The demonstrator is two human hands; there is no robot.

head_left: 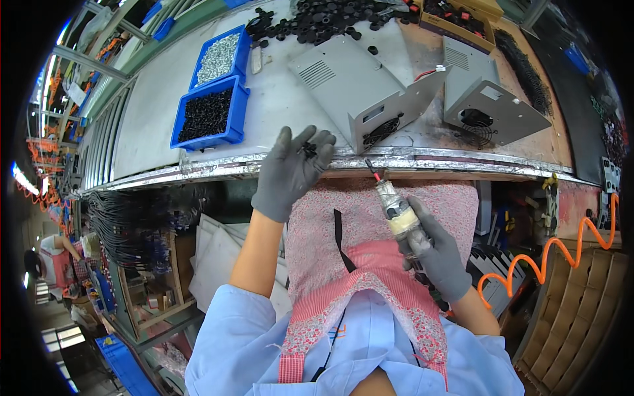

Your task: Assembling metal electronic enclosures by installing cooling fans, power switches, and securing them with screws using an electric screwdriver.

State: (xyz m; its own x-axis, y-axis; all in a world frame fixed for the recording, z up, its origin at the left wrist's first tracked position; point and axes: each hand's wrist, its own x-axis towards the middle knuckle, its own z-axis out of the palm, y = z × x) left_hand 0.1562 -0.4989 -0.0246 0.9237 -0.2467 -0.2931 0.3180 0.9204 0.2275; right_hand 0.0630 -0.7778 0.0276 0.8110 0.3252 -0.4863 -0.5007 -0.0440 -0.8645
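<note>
My left hand [290, 171], in a grey glove, is turned palm up over the bench edge with its fingers partly curled. Several small black screws [308, 150] lie in its palm. In my right hand [436, 249], also gloved, is a pneumatic screwdriver [399, 214], its bit pointing up toward the bench. Just beyond the bit stands a grey sheet-metal housing [356, 86] with a vent and a black fan grille. To the left of my left hand are a blue bin of black screws [206, 117] and a blue bin of silver fasteners [220, 58].
A second grey housing [489, 105] stands at the right. Black round parts [323, 16] are heaped at the back, near a cardboard box [459, 25]. An orange coiled air hose [548, 254] hangs at the right. Far left, another person [58, 257] is visible.
</note>
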